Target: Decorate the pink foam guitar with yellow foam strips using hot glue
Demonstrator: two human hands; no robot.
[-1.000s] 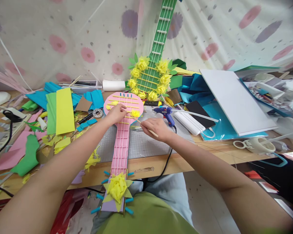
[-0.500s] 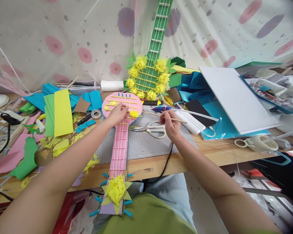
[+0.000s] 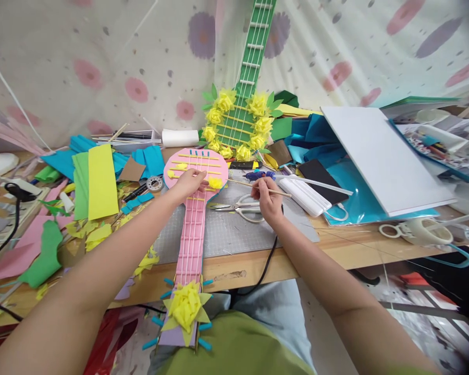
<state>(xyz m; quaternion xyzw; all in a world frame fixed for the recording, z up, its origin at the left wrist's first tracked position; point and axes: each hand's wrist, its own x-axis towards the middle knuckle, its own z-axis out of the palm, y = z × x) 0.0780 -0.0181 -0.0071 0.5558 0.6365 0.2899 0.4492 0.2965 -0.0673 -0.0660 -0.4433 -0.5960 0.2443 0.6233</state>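
While the left hand (image 3: pixel 190 183) rests with bent fingers over the round body of the pink craft guitar (image 3: pixel 191 229) (can't tell if it's pinching anything), the right hand (image 3: pixel 267 198) has a thin wooden stick (image 3: pixel 283 194) pinched in its fingers, one end aimed at the yellow flower (image 3: pixel 215 183) beside the left hand. Guitar's lying partly on the grey cutting mat (image 3: pixel 234 239), neck running past the edge of the table (image 3: pixel 336 240), with scissors (image 3: pixel 234 208) and a blue glue gun (image 3: pixel 260 175) right near the stick.
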